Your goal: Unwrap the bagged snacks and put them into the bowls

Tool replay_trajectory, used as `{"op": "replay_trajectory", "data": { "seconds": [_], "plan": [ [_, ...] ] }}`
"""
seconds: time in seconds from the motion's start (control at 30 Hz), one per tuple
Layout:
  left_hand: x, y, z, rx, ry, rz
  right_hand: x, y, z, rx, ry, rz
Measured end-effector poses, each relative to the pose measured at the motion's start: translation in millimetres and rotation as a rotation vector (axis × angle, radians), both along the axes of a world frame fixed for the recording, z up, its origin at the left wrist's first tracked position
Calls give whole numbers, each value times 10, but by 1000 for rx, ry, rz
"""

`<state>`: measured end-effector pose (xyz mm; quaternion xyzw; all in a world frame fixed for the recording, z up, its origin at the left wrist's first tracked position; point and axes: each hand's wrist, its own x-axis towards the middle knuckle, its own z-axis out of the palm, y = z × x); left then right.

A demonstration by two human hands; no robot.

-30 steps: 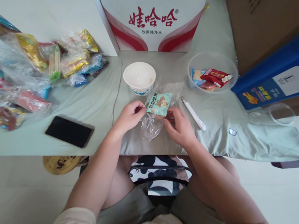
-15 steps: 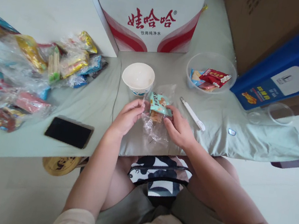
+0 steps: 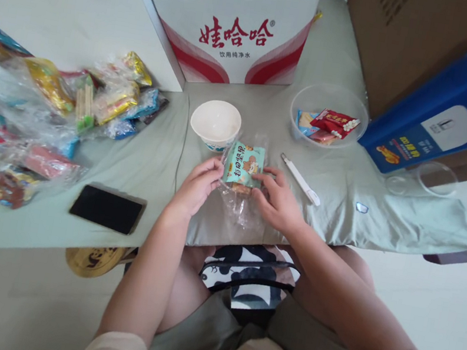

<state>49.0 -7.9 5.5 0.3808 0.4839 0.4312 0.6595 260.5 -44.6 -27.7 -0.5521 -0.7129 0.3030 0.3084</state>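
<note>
Both my hands hold a small teal snack packet [image 3: 243, 165] with a cartoon bear, wrapped in a clear plastic bag [image 3: 241, 205], just above the pale green cloth [image 3: 141, 159]. My left hand [image 3: 196, 184] pinches the packet's left edge with closed fingers. My right hand [image 3: 277, 201] grips its right edge. A white bowl [image 3: 216, 122] stands just behind the packet, and a white pen-like tool [image 3: 301, 179] lies to the right of my right hand.
A clear bowl [image 3: 328, 114] with wrapped snacks sits at the back right. A heap of bagged snacks [image 3: 71, 100] lies at the left, a black phone [image 3: 108, 209] near the front edge. A red-and-white carton [image 3: 235, 26], a blue jug [image 3: 450, 110] and a clear lid [image 3: 432, 178] stand around.
The packet was tilted on edge half a second ago and now faces up again, turned between my two hands. My hands stayed in about the same place.
</note>
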Motion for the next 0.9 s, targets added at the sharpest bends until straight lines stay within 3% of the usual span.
{"op": "replay_trajectory", "data": {
  "seconds": [0.27,0.5,0.7,0.9],
  "plan": [
    [-14,-17,30,-64,-128,-84,-37,-16,18,-28,13,24],
    [25,3,46,-45,-112,-6,-60,-15,12,-20,11,39],
    [48,-21,136,-92,-202,-78,-66,-24,17,31,18,25],
    [160,-122,170,-68,-300,-88,-133,-68,-44,-112,102,-17]
  ]
}}
